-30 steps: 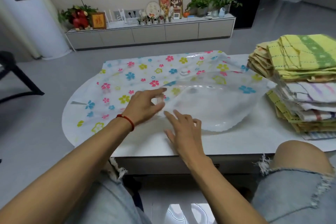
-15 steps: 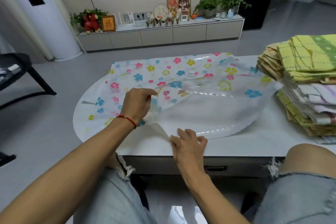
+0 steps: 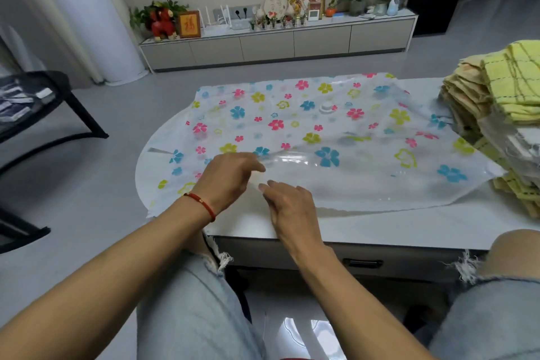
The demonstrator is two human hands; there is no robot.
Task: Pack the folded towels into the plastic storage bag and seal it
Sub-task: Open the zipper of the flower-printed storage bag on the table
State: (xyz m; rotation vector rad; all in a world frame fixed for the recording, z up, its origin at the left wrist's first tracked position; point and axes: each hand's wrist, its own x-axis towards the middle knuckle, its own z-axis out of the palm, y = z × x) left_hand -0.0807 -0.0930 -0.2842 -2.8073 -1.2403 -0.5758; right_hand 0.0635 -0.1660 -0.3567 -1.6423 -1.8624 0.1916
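Loosely, both hands' grip, left hand (image 3: 226, 181) and right hand (image 3: 292, 207), on glossy flower-printed plastic bag (image 3: 336, 131).

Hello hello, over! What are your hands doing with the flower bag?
Left hand and right hand pinching the bag at its near edge. Bag flat, empty. Towels stacked at right, unpacked. Nothing blocking.

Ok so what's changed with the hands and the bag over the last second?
Both hands drew back to the bag's near edge. The left hand now pinches the upper layer of the storage bag; the right hand has come beside it, fingers curled at the lower layer, its grip unclear. The towel stack stayed on the table, none packed.
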